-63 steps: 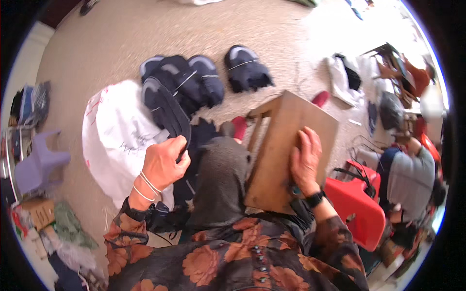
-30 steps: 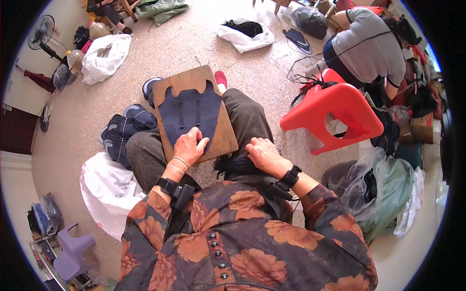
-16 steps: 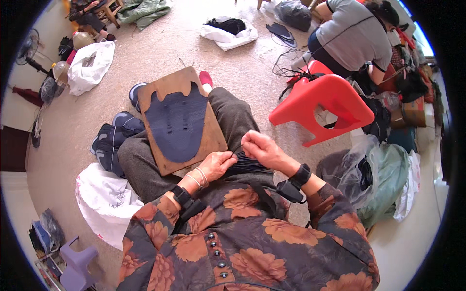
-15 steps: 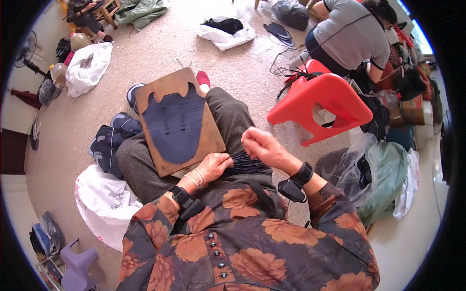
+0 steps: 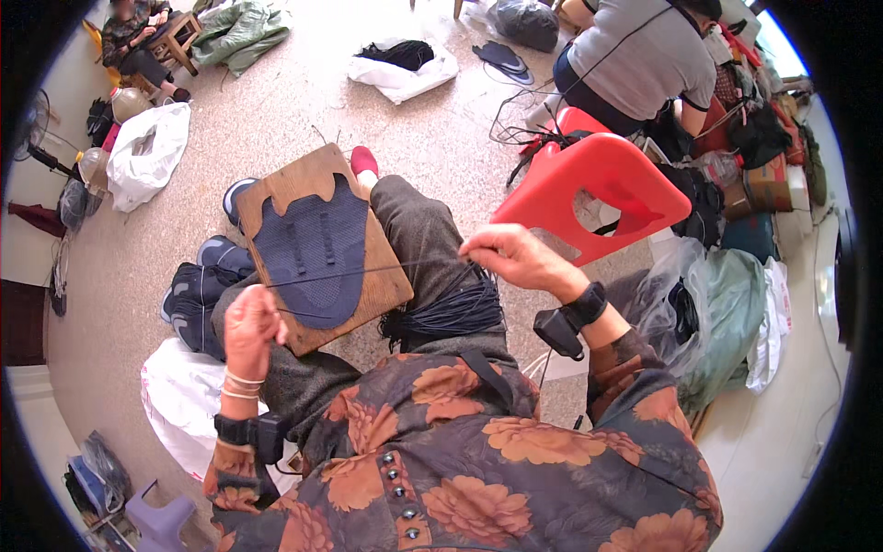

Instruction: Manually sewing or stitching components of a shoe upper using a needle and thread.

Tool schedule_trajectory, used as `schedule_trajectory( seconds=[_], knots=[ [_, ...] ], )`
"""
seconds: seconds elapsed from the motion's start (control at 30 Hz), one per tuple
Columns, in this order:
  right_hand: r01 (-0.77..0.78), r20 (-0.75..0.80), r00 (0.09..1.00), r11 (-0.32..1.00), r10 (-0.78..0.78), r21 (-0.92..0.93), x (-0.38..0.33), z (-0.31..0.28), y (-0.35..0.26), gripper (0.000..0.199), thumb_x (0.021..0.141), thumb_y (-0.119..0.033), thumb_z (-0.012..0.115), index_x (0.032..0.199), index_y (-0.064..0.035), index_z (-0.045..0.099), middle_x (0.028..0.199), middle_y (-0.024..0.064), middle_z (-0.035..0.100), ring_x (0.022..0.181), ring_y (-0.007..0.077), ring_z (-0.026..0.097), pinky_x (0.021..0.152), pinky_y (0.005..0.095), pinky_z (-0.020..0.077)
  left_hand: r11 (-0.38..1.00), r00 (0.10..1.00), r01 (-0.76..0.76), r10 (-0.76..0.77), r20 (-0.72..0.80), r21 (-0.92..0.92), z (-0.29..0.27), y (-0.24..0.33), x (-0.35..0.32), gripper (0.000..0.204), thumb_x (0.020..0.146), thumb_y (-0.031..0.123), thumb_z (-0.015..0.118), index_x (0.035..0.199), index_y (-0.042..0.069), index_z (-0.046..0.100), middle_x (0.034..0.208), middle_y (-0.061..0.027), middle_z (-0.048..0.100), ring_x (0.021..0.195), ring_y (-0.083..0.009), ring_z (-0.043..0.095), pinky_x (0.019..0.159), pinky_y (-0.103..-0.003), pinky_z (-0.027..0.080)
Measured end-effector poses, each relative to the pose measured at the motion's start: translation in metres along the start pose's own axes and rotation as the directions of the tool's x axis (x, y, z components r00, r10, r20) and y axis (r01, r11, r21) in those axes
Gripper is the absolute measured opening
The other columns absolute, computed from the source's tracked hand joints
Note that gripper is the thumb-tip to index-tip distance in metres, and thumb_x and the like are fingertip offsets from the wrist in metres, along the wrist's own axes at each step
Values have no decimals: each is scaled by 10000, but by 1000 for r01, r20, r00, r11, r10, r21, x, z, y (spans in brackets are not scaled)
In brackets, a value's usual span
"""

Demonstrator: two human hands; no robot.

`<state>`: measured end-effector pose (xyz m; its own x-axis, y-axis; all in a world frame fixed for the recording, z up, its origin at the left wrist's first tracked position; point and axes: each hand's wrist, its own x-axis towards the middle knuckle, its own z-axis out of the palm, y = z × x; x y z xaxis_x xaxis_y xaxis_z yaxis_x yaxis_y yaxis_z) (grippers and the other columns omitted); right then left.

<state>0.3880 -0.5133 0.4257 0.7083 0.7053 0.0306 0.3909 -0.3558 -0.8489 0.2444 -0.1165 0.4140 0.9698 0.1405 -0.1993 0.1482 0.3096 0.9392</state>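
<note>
A seated worker in a dark top printed with orange flowers (image 5: pixel 543 442) holds a thin dark cord (image 5: pixel 368 270) nearly straight between 2 bare hands. The left hand (image 5: pixel 253 327), fingers curled, grips 1 end above the left thigh; the right hand (image 5: pixel 517 258) pinches the other between thumb and fingers near the right knee. Beneath the cord, a dark-blue, sole-shaped piece of textured fabric (image 5: pixel 317 253) with a jagged top edge and 2 narrow dark bands lies flat on a rectangular brown wooden board (image 5: pixel 391 285), set at an angle over the left leg. A loose bundle of thin dark cords (image 5: pixel 451 305) drapes across the right thigh, near the board's lower right corner. At left, dark padded pieces with grey edging (image 5: pixel 198 299) sit on the speckled floor (image 5: pixel 303 101) near a crumpled white bag (image 5: pixel 175 391). At right stands a red plastic stool (image 5: pixel 648 189); beyond it, a person in a grey short-sleeved shirt (image 5: pixel 644 55) bends forward.
</note>
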Motion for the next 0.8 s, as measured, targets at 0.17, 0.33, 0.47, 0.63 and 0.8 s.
schedule_trajectory(
  seconds=[0.17,0.33,0.47,0.63,0.8],
  knots=[
    [-313,-42,948,948,315,51,-24,28,63,147,983,-125,620,1017,-7,700,840,44,706,813,108,635,742,279,506,977,900,-148,69,-431,-153,-60,15,-10,308,1068,320,526,839,114,542,583,78,277,476,-25,279,470,-233,367],
    [-232,-164,959,972,233,23,-27,57,58,124,974,-107,608,1006,-8,676,805,80,686,745,143,662,693,304,527,265,882,-19,458,-109,964,-29,10,4,437,961,204,683,1320,-11,555,680,-97,560,584,-221,528,599,-357,490],
    [-91,-204,976,995,80,-47,-17,69,42,118,970,-89,607,1026,-10,674,832,100,695,758,169,682,701,317,543,343,885,-452,290,365,824,80,-9,18,331,938,142,668,1247,43,601,1122,-239,675,970,-406,694,760,-435,563],
    [-65,-228,971,998,69,24,-18,73,27,124,968,-79,609,1053,-14,673,866,116,696,783,195,691,712,328,541,387,814,-565,114,570,729,154,-79,54,223,977,298,607,1007,77,619,771,-188,661,746,-384,679,626,-481,526],
    [4,-256,966,989,-43,-151,-33,82,59,87,921,-84,638,980,-25,662,928,140,683,910,337,645,831,403,508,428,831,-525,72,551,736,145,-83,55,252,976,262,601,824,63,574,722,-194,619,709,-394,651,611,-485,502]
  ],
)
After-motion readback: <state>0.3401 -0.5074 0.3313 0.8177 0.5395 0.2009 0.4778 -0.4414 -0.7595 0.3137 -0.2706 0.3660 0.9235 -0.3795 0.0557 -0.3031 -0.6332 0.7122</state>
